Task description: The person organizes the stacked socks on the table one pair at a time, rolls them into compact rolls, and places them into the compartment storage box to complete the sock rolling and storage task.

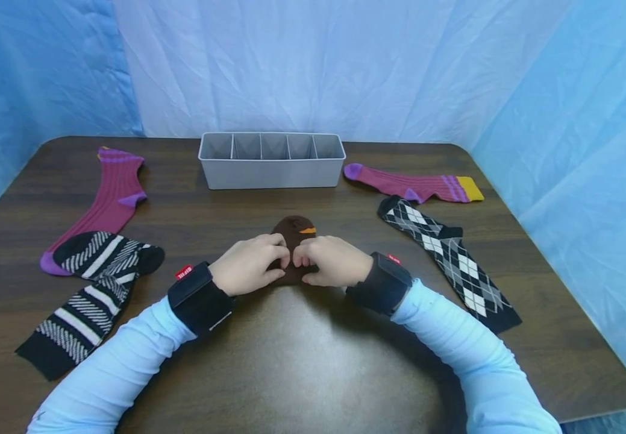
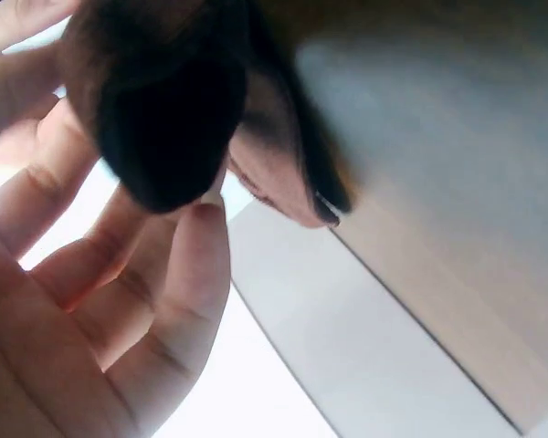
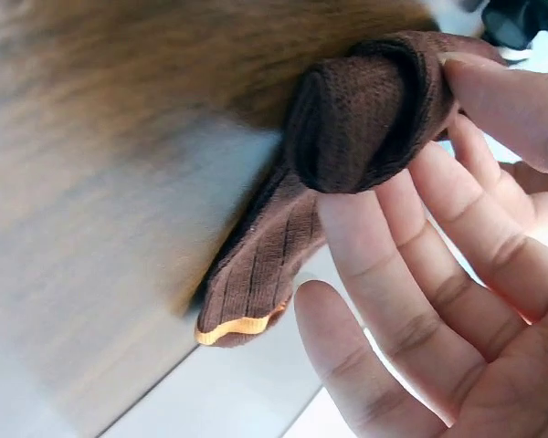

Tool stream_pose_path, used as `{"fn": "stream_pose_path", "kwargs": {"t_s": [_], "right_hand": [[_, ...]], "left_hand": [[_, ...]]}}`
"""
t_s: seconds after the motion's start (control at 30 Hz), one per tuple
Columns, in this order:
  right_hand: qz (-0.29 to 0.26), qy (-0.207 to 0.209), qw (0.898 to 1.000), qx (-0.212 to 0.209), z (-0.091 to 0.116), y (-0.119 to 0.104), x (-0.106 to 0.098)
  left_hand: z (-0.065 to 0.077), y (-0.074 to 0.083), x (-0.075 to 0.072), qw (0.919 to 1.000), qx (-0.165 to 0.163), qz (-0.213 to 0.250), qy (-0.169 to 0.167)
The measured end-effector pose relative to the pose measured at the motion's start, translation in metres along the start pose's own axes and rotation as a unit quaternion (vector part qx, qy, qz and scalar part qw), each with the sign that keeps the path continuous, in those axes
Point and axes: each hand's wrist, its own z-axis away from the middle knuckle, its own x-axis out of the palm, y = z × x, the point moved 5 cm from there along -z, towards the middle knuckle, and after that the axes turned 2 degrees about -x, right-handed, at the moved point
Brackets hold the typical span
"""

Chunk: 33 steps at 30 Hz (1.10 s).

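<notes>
Brown knit, dead centre: from the head, the brown sock (image 1: 294, 225) is at the middle of the bench (image 1: 313, 374), with the left hand (image 1: 252, 262) and right hand (image 1: 340, 261) meeting over it, both grips narrow and holding it. Beyond stands a grey tray (image 1: 277, 175) with five compartments. Over on the left, a striped sock (image 1: 96, 307) overlaps a pink sock (image 1: 109, 196); on the right, a second pink sock (image 1: 399, 182) lies by a diamond-patterned sock (image 1: 453, 253).

To the left wrist: dark folds in close, thumb and fingers about the brown cloth, much of it in shadow.

And the right wrist, the clearest look: there's a rolled end, thumb on one side, fingertips against the other, while a ribbed length stretches out past the roll to an orange band (image 3: 242, 328) near its tip.
</notes>
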Motion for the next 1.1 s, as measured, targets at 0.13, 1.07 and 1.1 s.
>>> {"fn": "stream_pose_path", "kwargs": {"t_s": [0.13,1.07,1.1], "right_hand": [[0.004,-0.002,1.000,0.011,0.0003,-0.0002,0.0009],[-0.006,0.052,0.999,-0.009,-0.0032,-0.0028,-0.0008],[-0.003,0.058,0.998,-0.014,-0.0034,-0.0034,-0.0007]], "left_hand": [[0.0007,0.0014,0.0004,0.9999,-0.003,-0.009,-0.008],[0.0012,-0.0007,-0.0033,0.9996,-0.003,0.001,0.030],[0.0011,-0.0007,-0.0034,0.9995,-0.003,0.002,0.033]]}}
